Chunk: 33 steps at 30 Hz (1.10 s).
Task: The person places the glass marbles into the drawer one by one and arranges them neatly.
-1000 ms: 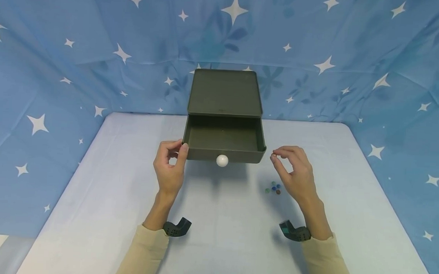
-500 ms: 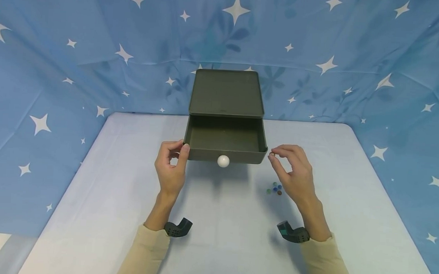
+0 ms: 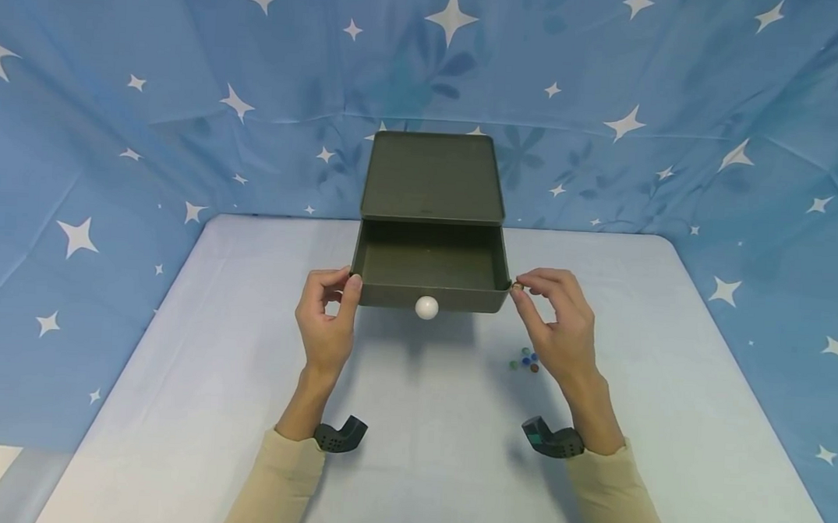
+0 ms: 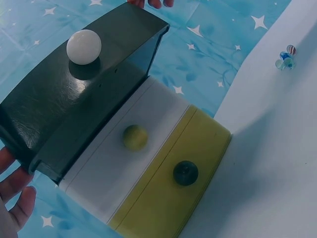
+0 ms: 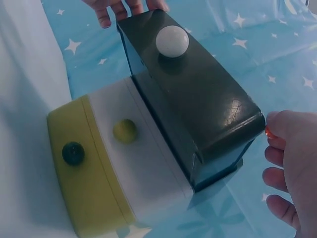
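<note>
My left hand grips the left front corner of a dark green drawer, thumb at the front and fingers along the side. The drawer is pulled out of a small cabinet, and its visible inside holds nothing. A white round knob sits on its front. Beside the right front corner, my right hand pinches a small marble between thumb and finger. That marble looks orange-red in the right wrist view, mostly hidden by the thumb. Thumb and marble are at or very near the drawer's corner.
Several marbles, green, blue and brownish, lie on the white table near my right wrist. Below the pulled-out drawer are a shut white drawer with a yellow-green knob and a shut yellow drawer with a dark green knob. A starry blue cloth hangs behind.
My right hand has shifted slightly left and away from me with the marble, up to the drawer's right front corner. My left hand has kept its grip on the drawer.
</note>
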Tool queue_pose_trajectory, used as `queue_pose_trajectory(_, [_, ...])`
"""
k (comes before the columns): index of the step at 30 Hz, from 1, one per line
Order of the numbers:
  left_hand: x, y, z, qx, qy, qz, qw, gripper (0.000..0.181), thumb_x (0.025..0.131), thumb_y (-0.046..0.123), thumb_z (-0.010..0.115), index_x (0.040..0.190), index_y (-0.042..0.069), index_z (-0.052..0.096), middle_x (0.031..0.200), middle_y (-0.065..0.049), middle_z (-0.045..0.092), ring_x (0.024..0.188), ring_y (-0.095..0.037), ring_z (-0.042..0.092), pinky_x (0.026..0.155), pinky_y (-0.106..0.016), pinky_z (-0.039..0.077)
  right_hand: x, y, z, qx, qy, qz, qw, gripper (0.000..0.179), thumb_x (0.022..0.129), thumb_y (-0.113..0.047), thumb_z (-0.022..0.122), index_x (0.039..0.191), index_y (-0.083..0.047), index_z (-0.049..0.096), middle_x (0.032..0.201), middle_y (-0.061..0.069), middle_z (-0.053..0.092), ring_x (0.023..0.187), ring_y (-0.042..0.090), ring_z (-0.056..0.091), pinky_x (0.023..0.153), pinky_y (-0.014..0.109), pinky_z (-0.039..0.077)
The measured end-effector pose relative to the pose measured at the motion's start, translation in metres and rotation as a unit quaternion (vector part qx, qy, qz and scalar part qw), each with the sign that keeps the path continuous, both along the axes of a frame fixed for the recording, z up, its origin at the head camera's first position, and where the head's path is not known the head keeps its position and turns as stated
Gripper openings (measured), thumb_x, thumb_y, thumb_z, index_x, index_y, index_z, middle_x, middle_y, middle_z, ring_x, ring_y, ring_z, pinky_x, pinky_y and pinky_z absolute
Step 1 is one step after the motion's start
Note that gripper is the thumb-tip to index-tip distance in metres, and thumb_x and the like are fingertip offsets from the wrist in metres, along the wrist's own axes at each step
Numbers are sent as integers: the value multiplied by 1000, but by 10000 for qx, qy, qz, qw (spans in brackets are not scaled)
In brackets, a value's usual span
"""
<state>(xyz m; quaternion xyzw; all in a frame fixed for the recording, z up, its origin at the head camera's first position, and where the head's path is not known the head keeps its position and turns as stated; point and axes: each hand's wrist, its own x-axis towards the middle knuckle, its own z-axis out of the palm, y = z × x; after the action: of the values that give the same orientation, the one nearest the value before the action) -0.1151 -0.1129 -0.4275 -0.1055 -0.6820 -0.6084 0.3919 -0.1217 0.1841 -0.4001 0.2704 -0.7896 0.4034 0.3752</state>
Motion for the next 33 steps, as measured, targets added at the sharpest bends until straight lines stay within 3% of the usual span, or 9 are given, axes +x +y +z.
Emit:
queue_pose_trajectory(13, [-2, -2, -1, -24, 55, -6, 10000, 16, 91, 0, 65, 107, -6, 65, 96, -18, 64, 89, -7, 62, 72, -22, 47, 2, -10, 6, -111, -222, 52, 9997, 29, 78, 9, 77, 106, 3, 72, 105, 17, 67, 89, 26, 60, 85, 18, 46])
queue_pose_trajectory(20, [-2, -1, -2, -4, 56, -15, 10000, 16, 91, -1, 65, 106, -6, 66, 96, -18, 64, 88, -7, 62, 71, -21, 47, 0, -13, 5, -159, -96, 118, 9998, 29, 78, 9, 78, 106, 3, 74, 102, 18, 68, 84, 27, 62, 80, 20, 47])
queue_pose_trajectory(33, [-3, -2, -2, -9, 63, -33, 10000, 16, 91, -1, 65, 106, -6, 65, 95, -18, 64, 88, -8, 62, 72, -22, 47, 2, -13, 5, -162, -329, -90, 9993, 29, 79, 6, 79, 107, 1, 74, 104, 15, 69, 84, 27, 62, 79, 20, 48])
